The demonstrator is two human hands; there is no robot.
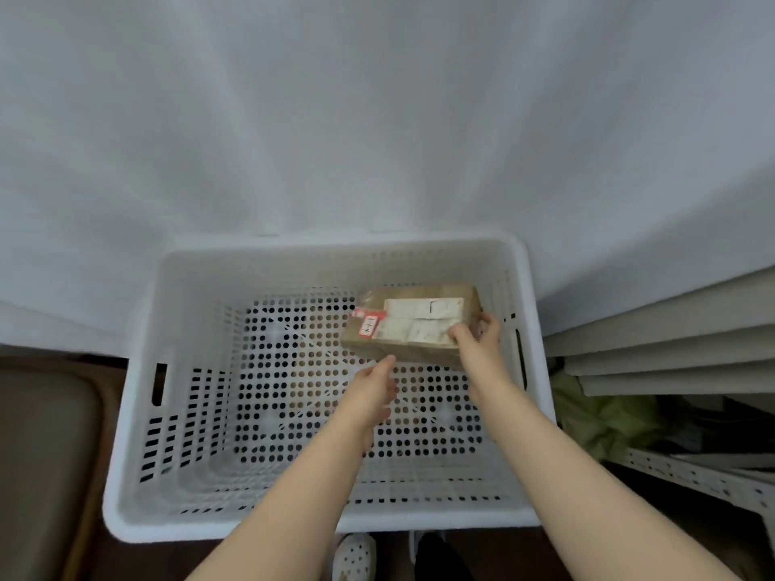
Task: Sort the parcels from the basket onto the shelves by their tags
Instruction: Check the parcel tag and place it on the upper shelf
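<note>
Parcel [413,325] tilts at two o'clock in the white basket [335,526], red tag [369,325] upward, likely for reading. Right hand [478,341] clamps its right end; left hand [375,387], fingers straight and empty, reaches toward its near edge, probably to steady it.

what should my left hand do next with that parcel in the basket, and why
Probably close the left hand on the near left edge of the parcel, so both hands can lift it out of the basket. The right hand grips only the parcel's right end, and the left hand's straight fingers reach right up to that near edge.
</note>
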